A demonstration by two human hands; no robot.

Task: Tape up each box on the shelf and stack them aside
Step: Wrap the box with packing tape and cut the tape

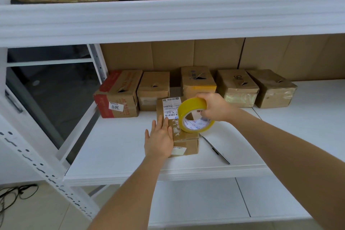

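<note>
Left hand flat on one box; five boxes behind.

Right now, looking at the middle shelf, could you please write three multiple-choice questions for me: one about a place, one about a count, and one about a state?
1. Where does the dark pen lie?
A. On the shelf board to the right of the front box
B. On top of the front box
C. On the floor

2. How many boxes stand in the back row?
A. Three
B. Five
C. Seven

3. What is the left hand doing?
A. Hanging idle
B. Gripping the pen
C. Pressing flat on the front box

Answers:
1. A: the pen rests on the white shelf board beside the front box.
2. B: five boxes line the rear.
3. C: its straight fingers lie on the box top while the right hand grips the yellow tape roll.
</note>
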